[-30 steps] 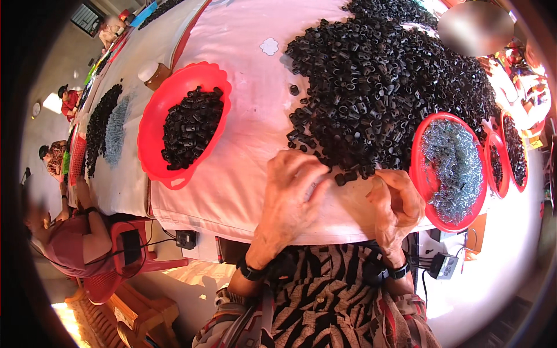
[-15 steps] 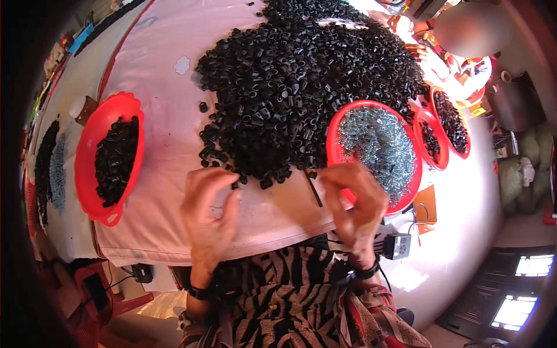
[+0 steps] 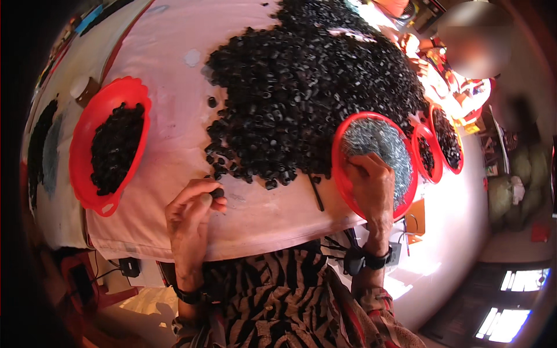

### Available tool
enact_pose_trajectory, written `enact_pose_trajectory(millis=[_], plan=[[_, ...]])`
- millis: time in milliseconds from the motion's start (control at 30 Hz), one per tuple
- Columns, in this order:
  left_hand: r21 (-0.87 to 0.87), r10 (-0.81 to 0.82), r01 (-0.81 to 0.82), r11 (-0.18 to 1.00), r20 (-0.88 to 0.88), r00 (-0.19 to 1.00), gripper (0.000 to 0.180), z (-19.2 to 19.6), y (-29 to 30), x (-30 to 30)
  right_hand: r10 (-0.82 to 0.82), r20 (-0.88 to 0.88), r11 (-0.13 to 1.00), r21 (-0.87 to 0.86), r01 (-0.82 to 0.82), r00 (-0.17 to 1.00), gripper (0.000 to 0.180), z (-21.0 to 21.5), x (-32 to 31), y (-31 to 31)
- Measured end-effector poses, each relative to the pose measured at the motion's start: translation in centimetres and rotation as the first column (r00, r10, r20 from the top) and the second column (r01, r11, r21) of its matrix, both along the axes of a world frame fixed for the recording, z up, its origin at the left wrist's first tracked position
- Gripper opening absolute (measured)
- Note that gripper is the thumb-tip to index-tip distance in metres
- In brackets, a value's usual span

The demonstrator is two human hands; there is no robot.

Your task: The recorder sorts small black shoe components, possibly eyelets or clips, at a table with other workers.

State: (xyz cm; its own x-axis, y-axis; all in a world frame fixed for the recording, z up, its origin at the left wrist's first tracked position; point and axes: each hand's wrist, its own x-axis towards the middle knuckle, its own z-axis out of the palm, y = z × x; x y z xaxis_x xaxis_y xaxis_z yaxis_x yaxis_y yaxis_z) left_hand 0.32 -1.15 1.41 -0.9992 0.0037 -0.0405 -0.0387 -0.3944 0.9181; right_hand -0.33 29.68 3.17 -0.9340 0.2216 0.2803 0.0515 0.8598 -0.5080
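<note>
A large heap of small black plastic rings (image 3: 313, 98) covers the middle of a table under a pale pink cloth (image 3: 168, 110), and everything else sits around that heap. At the heap's near edge, toward the person, the left hand (image 3: 188, 223) pinches one small black ring (image 3: 217, 193) between thumb and fingertips; the grip is narrow and closed on that single piece, held just above the cloth and just clear of the loose rings that trail off the heap. To the heap's right, touching its edge, stands a red plastic bowl (image 3: 341, 174) filled with small grey-silver metal parts (image 3: 377, 142). The right hand (image 3: 371, 188) reaches down into this bowl with its fingers curled into the metal parts; whether the fingers hold any of them cannot be told, since the back of the hand hides the fingertips. A thin dark stick (image 3: 316, 197) lies on the cloth between the heap's near edge and the bowl. Well to the heap's left sits a second red bowl (image 3: 87, 174) holding black rings (image 3: 116, 148). Beyond the bowl of metal parts, farther right of the heap, two smaller red bowls (image 3: 441, 142) hold more black pieces. Both wrists carry dark bands, and the person wears a zebra-striped top (image 3: 278, 301).
</note>
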Motion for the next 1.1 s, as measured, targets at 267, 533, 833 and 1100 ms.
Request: enact_pose_trajectory(millis=[267, 533, 833, 1100], plan=[[0.029, 0.011, -0.011, 1.0, 0.004, 1.0, 0.02, -0.5, 0.2, -0.1, 0.021, 0.008, 0.999, -0.024, -0.021, 1.0, 0.006, 0.2, 1.1, 0.1], [0.076, -0.012, 0.013, 0.997, -0.017, 1.0, 0.015, -0.3, 0.1, -0.4, -0.116, -0.349, 0.993, -0.063, 0.1, 0.93, 0.009, 0.3, 1.4, -2.1], [0.061, -0.096, 0.096, 0.994, -0.008, 0.995, 0.025, -0.6, 0.0, -0.6, 0.196, -0.28, 0.514, -0.787, -0.341, 0.94, 0.017, -0.2, 1.9, -10.6], [0.012, -0.166, 0.168, 0.986, -0.11, 0.98, 0.026, -0.5, -0.2, -0.5, 0.265, -0.236, 0.236, -0.924, -0.3, 0.935, 0.011, 0.3, 0.0, -14.1]])
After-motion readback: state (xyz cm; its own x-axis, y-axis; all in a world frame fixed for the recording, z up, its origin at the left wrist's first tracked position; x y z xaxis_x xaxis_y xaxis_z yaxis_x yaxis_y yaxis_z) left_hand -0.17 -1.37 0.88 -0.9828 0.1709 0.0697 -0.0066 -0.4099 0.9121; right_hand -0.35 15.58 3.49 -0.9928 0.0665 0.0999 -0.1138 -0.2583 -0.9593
